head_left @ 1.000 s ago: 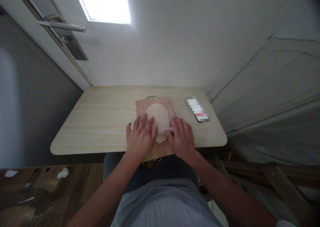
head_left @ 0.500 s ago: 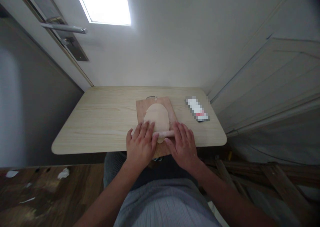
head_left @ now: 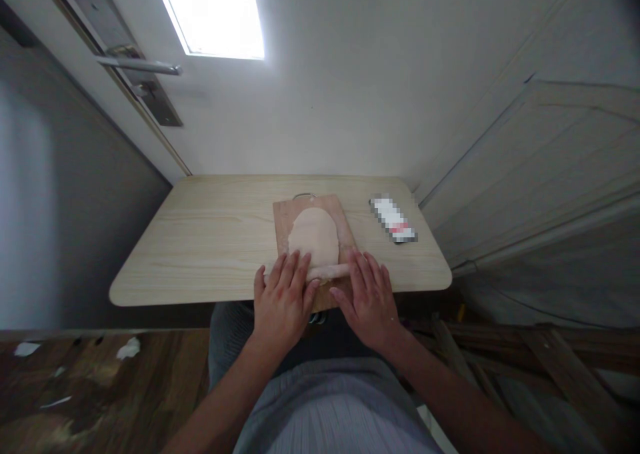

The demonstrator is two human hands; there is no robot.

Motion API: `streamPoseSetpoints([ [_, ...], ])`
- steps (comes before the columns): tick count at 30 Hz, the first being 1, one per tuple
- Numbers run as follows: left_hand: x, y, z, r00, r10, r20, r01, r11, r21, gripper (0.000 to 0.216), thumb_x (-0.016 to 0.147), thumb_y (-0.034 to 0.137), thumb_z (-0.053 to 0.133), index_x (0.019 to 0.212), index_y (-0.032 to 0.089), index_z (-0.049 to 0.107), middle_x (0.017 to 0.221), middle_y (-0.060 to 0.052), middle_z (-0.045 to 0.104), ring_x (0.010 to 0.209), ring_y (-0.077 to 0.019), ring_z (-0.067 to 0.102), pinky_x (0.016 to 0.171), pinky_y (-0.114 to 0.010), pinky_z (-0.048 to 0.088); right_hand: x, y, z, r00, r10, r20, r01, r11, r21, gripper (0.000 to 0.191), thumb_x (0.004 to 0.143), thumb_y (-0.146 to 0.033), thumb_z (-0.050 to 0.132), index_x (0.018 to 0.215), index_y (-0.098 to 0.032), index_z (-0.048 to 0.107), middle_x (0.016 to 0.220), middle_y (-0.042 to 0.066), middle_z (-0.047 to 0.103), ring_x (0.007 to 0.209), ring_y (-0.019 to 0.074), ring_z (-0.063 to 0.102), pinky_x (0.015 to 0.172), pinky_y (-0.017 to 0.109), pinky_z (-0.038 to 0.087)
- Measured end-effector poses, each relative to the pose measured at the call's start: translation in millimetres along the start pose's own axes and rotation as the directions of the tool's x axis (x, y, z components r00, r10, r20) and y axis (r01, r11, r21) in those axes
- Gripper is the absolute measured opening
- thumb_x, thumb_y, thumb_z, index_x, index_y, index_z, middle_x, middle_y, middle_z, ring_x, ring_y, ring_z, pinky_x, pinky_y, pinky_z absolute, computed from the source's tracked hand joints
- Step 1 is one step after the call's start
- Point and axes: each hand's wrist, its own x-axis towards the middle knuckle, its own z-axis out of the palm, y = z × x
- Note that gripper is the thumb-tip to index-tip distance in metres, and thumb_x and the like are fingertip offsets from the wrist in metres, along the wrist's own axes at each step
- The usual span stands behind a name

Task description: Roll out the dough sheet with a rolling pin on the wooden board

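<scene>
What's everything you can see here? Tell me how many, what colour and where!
Flat, thin dough sheet: one, cream, on the board
Slim, rod-shaped rolling pin: one, pale, across the dough's near end
Rectangular wooden board with metal handle: one, light brown, on the table
Round-cornered wood-grain table: one, pale, before the person
Flat, pixelated oblong thing: one, white, red and dark, table's right side
Metal door handle: one, silver, upper left
Bright rectangular pane: one, white, top
Small scraps: at least three, white, floor, lower left
Ribbed shirt: one, grey, bottom
Left hand: one, bare, on the rolling pin
Right hand: one, bare, at its right end
</scene>
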Motion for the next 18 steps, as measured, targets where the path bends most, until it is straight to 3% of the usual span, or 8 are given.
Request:
streamPoseSetpoints([
  [12, -18, 1, 1, 0.997, 0.039, -0.062, -0.039, 0.999, -0.007, 0.051, 0.102, 0.044, 0.042, 0.152, 0.033, 0.044, 0.157, -0.002, 0.047, 0.146, -0.0268, 0.042, 0.124, -0.053, 0.014, -17, 1, -5, 0.999, -0.049, -0.018, 0.049, 0.999, -0.01, 0.066, 0.102, -0.052, 0.041, 0.154, -0.009, 0.037, 0.16, 0.017, 0.038, 0.15, 0.0342, 0.029, 0.12, 0.058, 0.025],
  [18, -10, 1, 1, 0.998, 0.018, -0.057, -0.02, 1.0, -0.023, 0.051, 0.103, 0.046, 0.04, 0.151, 0.033, 0.045, 0.157, -0.002, 0.047, 0.146, -0.0276, 0.042, 0.122, -0.053, 0.016, -8, 0, -4, 1.0, -0.013, -0.014, 0.013, 1.0, -0.016, 0.06, 0.104, -0.048, 0.039, 0.153, -0.013, 0.039, 0.159, 0.015, 0.04, 0.149, 0.0328, 0.032, 0.119, 0.057, 0.025],
])
